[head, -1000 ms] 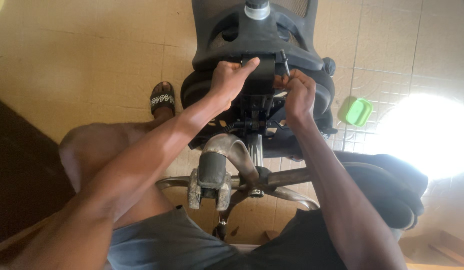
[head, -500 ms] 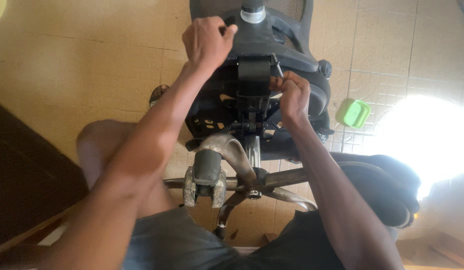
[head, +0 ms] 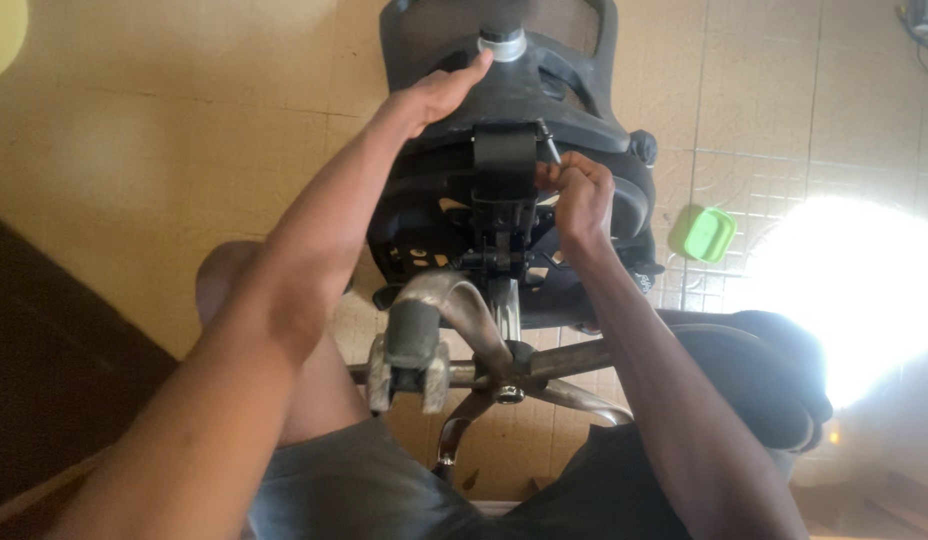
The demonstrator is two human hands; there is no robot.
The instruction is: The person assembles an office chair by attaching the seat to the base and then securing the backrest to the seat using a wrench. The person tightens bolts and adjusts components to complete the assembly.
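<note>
The head view looks down on an office chair (head: 504, 130) that lies tipped over on the tiled floor (head: 134, 150), its underside toward us.

At the left edge of the floor there is a dark strip (head: 44, 380), maybe furniture; we cannot tell. Next comes our left hand (head: 434, 95). It lies flat and open on the black seat shell, the fingers stretched toward a small silver cap (head: 503, 44) at the far end, and it grips nothing. It seems only to steady the chair.

In the middle, the chair's long axis runs from near to far: the chrome star base (head: 504, 375) with one caster (head: 409, 350) points toward our lap, and the seat and backrest point away, to the top of the view. The black mechanism plate (head: 504, 165) sits on the centre line.

To the right, our right hand (head: 579, 195) is closed in a fist around a thin metal tool (head: 550, 150), perhaps a hex key, held just beside the plate. The tip is hidden, so we cannot say if it sits in a screw.

We judge the work is in the middle: the base and mechanism look mounted, and the fastening at the plate is not yet finished.

Further right, a green container (head: 704, 235) lies on the floor, well apart from the chair, before a very bright sun patch (head: 844, 290).
</note>
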